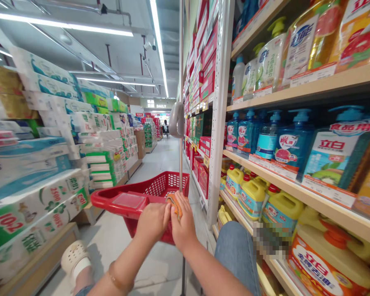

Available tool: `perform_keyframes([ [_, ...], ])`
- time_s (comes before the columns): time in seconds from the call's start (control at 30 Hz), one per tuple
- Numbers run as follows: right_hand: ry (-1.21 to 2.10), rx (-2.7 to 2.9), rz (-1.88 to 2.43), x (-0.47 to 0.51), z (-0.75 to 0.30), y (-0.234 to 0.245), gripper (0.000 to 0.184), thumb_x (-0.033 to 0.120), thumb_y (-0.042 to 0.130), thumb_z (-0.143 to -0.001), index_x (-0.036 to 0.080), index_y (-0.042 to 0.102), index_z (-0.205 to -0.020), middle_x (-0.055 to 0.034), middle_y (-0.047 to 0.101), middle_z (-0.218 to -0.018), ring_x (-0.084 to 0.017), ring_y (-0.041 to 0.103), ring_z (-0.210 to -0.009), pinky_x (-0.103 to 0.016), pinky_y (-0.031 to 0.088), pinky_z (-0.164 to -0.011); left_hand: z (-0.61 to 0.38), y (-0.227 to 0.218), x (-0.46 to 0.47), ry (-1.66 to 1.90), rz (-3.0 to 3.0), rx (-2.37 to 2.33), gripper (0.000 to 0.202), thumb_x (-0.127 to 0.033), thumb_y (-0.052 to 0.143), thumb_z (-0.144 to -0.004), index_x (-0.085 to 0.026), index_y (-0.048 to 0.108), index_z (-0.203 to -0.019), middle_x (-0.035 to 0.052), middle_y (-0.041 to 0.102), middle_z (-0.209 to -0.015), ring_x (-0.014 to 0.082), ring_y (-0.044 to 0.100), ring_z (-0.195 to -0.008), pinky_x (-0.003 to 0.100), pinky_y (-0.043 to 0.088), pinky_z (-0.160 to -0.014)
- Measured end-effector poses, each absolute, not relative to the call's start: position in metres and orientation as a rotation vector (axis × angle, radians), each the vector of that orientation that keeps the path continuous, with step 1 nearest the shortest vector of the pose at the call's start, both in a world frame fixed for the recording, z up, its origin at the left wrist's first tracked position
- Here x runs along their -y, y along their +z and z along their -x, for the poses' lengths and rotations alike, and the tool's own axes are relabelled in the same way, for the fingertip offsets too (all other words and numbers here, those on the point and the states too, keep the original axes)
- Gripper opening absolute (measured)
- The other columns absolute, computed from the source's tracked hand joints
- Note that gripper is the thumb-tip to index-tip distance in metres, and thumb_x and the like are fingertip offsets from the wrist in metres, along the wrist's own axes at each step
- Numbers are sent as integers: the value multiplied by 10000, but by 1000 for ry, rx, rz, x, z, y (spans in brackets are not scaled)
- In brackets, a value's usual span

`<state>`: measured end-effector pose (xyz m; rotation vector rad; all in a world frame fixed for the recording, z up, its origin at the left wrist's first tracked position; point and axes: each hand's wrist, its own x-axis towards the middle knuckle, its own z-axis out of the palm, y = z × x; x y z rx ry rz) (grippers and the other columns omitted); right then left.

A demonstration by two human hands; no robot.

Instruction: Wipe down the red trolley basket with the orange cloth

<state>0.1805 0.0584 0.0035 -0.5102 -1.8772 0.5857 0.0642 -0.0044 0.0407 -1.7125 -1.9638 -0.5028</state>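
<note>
In the head view, both my hands come together low in the middle, over the side of a red perforated shopping basket (pixel 120 199). My right hand (pixel 184 222) is closed around an orange cloth (pixel 174 203) with a striped edge. Close against it, my left hand (pixel 154 220) is also closed, its fingers pressed to the cloth's lower left side; much of its grip is hidden. A thin upright pole (pixel 181 160) with a grey loop-shaped piece (pixel 176 119) rises just behind the cloth. Whether my hands touch that pole, I cannot tell.
Shelves (pixel 296 168) with dish soap bottles (pixel 294 142) and yellow jugs (pixel 251 197) stand close on the right, beside my denim-covered knee (pixel 236 250). Stacked tissue packs (pixel 58 197) line the left. A pale-floored aisle (pixel 165 152) runs ahead; a seated person (pixel 165 126) is far off.
</note>
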Motion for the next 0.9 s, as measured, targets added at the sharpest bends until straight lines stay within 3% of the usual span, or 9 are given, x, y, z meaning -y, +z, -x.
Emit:
perform_keyframes([
  [0.13, 531, 2044, 463, -76, -196, 20, 402, 272, 379, -942, 232, 507, -1322, -54, 526, -1346, -208, 442, -1279, -430, 326, -1101, -23, 60, 10, -484, 1511, 2102, 389, -422, 352, -897, -227, 682, -961, 76, 676, -1113, 261, 560, -1098, 413, 355, -952],
  [0.37, 282, 2103, 594, -51, -151, 27, 488, 260, 471, -853, 120, 487, -1321, -152, 515, -1337, -298, 397, -1291, -497, 248, -1105, -20, 71, 5, -296, 1366, 2270, 421, -375, 275, -908, -177, 644, -874, 112, 689, -954, 254, 610, -943, 396, 386, -865],
  [0.57, 120, 2178, 353, -63, -177, 25, 494, 248, 470, -810, 133, 519, -1287, -122, 565, -1285, -271, 479, -1206, -447, 297, -1078, -20, 78, 13, -215, 1518, 2274, 429, -405, 271, -909, -199, 646, -926, 102, 697, -969, 255, 604, -952, 385, 389, -825],
  [0.67, 148, 2098, 469, -83, -194, 23, 444, 264, 422, -862, 150, 527, -1279, -110, 580, -1268, -250, 494, -1196, -436, 331, -1058, -5, 81, 18, -243, 1546, 2351, 476, -420, 231, -912, -207, 656, -934, 99, 703, -981, 253, 609, -973, 360, 410, -781],
  [0.9, 146, 1945, 734, -92, -175, 27, 396, 262, 423, -891, 98, 566, -1223, -145, 602, -1231, -274, 513, -1175, -452, 330, -1048, -40, 79, 9, -249, 1339, 2435, 477, -359, 221, -900, -149, 650, -907, 151, 684, -949, 315, 598, -947, 477, 433, -759],
])
